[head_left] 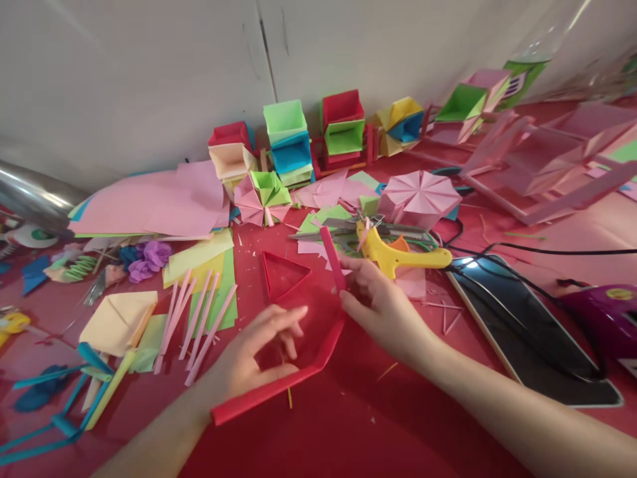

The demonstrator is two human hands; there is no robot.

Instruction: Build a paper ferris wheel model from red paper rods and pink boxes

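Note:
A long red folded paper strip (293,380), bent at two places, spans the space between my hands. My right hand (381,302) pinches its upper section between thumb and fingers, just below the raised end. My left hand (266,348) is beside the strip's longer lower section, thumb lying along it and fingers apart; whether it bears the strip's weight I cannot tell. Beyond my left hand, a red paper triangle frame (286,275) lies on the red tabletop (318,445). Close past my right hand is a yellow-handled glue gun (403,255), next to scissors (323,236) partly covered by paper scraps.
Folded paper boxes (291,154) stand in stacks along the wall. Pink paper sheets (149,202) and rolled pink paper sticks (212,325) lie to the left. A phone (527,332) with black cables across it and a purple device (604,318) are at right.

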